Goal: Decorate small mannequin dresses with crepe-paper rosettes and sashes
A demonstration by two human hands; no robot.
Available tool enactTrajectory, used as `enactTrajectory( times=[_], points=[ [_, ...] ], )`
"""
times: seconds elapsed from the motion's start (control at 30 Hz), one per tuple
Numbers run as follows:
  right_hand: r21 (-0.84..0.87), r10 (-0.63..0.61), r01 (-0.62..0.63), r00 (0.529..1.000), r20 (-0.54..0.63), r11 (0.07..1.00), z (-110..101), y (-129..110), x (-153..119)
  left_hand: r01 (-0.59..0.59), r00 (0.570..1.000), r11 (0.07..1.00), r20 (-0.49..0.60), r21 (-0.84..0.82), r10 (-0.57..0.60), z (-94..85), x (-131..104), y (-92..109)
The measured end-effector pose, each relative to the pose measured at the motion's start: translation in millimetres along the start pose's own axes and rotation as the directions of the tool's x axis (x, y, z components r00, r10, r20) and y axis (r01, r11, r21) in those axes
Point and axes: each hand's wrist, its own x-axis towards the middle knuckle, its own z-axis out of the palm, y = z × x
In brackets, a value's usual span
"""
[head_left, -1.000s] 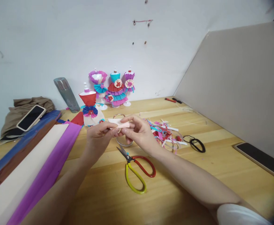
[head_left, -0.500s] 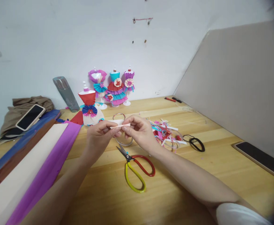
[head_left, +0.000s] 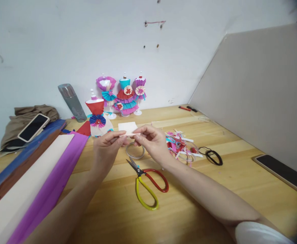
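Note:
Both hands pinch a small cream paper piece [head_left: 127, 127] along its near edge, which is folded into a narrow strip. My left hand [head_left: 108, 146] grips the left end between thumb and fingers, and my right hand [head_left: 152, 141] grips the right end. The rest of the sheet stands up flat behind the fingertips. Below the hands, scissors [head_left: 141, 173] with one red and one yellow handle lie slightly open on the wooden table [head_left: 189, 210]. A round tape ring [head_left: 135, 157] lies just under the paper.
Four small dress forms in crepe paper, one with a red top [head_left: 96, 107], stand at the back. Long crepe sheets [head_left: 28, 173], a phone [head_left: 34, 127], and a tilted bottle [head_left: 73, 103] are left. Paper scraps [head_left: 180, 145], a black band [head_left: 213, 157] and another phone [head_left: 281, 173] lie right.
The cream paper now shows more of its flat face, raised behind the fingertips, and hides the ring that was seen behind it. Both hands keep their pinch and have barely moved.

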Motion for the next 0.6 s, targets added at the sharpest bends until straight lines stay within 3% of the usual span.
enactTrajectory(
  times=[0.27,0.6],
  points=[
    [-0.021,-0.022,0.019,0.993,-0.114,1.000,1.3,3.7,-2.1,0.003,0.997,0.998,-0.073,-0.062,-0.008,4.4,-5.3,-4.3],
    [0.030,0.058,-0.055,0.991,-0.117,0.998,3.4,-0.3,-2.9,0.088,0.990,0.981,-0.094,-0.173,-0.105,5.9,-7.1,-2.8]
  ],
)
